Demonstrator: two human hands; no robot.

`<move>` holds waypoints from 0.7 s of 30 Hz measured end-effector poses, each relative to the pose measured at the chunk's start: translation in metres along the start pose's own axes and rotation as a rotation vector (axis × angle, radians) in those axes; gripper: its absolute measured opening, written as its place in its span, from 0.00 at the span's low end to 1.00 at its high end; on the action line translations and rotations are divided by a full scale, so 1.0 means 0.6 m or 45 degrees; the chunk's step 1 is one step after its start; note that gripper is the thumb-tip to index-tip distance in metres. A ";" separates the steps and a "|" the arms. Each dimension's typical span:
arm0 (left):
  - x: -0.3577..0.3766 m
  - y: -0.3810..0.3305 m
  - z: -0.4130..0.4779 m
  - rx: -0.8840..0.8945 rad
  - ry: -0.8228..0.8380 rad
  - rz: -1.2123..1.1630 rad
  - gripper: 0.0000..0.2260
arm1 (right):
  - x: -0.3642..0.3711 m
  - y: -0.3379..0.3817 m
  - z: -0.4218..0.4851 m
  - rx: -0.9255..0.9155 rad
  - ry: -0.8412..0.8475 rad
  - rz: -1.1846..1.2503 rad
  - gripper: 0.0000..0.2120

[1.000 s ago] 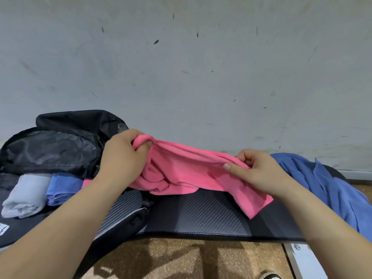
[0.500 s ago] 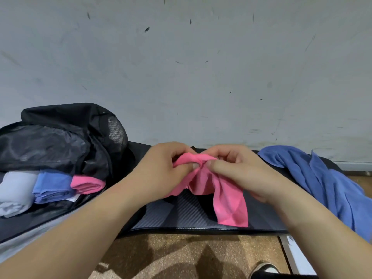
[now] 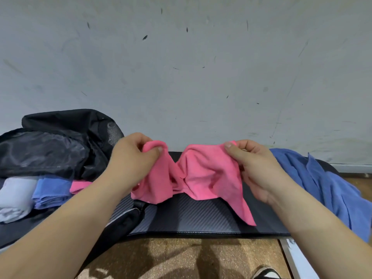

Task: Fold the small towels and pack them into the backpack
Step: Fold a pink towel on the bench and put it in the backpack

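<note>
Both hands hold the pink towel [image 3: 203, 174] up over the counter [image 3: 193, 216], middle sagging, lower edges brushing the surface. Left hand [image 3: 130, 158] has thumb and fingers [image 3: 159, 150] pressed together, pinching a bunched top corner. Right hand [image 3: 253, 168] pinches the other top edge, thumb on the near face, other fingers hidden behind the cloth. Held apart like this most likely to open the towel out and find its edges before folding; a loose corner droops toward the near counter edge.

Backpack [image 3: 52, 146] lies open at the left, black, flap thrown back, so the mouth is free for packing. Inside or at its opening, side by side: a grey towel [image 3: 14, 196], a blue towel [image 3: 52, 190], and another pink one [image 3: 79, 186], all folded. Can't tell how deep they sit.

Blue cloth [image 3: 326, 188] heaped unfolded on the right, hanging off the counter edge, well apart from the backpack — probably waiting its turn.

Judgement: mid-task, three packed, this one still unfolded. Next needs the towel pulled taut or laid flat. Risk: the sagging middle folds crooked.
</note>
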State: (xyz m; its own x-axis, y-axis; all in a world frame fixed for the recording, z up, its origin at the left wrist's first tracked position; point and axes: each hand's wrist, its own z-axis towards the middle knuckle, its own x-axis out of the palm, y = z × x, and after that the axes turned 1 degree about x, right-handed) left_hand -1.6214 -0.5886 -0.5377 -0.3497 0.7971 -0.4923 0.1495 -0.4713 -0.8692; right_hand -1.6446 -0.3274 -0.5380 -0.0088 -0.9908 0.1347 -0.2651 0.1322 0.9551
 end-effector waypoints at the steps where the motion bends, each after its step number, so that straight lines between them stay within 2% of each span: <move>1: -0.007 0.002 0.005 -0.014 -0.074 -0.008 0.05 | 0.003 -0.003 0.003 -0.055 -0.095 -0.015 0.07; 3: -0.021 0.002 0.009 -0.048 -0.174 -0.082 0.05 | 0.009 -0.005 0.005 -0.179 -0.199 -0.007 0.07; 6: -0.015 -0.014 -0.017 -0.088 -0.116 -0.307 0.04 | 0.030 -0.009 -0.008 -0.241 -0.144 0.056 0.05; 9: 0.015 -0.032 -0.055 -0.024 0.097 -0.363 0.05 | 0.066 -0.014 -0.033 -0.210 0.003 0.047 0.03; 11: 0.029 -0.039 -0.078 0.000 0.277 -0.405 0.10 | 0.086 -0.017 -0.050 -0.228 0.097 0.034 0.06; 14: 0.041 -0.042 -0.095 -0.018 0.495 -0.455 0.17 | 0.099 -0.023 -0.061 -0.392 0.135 -0.216 0.06; 16: 0.042 -0.038 -0.095 -0.007 0.499 -0.412 0.17 | 0.102 -0.025 -0.063 -0.468 0.131 -0.336 0.06; 21: 0.034 -0.024 -0.082 -0.058 0.413 -0.521 0.14 | 0.100 -0.026 -0.061 -0.471 0.116 -0.348 0.03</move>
State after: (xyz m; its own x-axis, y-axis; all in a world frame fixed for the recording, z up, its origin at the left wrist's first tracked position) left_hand -1.5852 -0.5469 -0.5372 -0.0849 0.9919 -0.0942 0.1033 -0.0853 -0.9910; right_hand -1.6055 -0.3878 -0.5349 0.1029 -0.9865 -0.1277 0.1156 -0.1156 0.9865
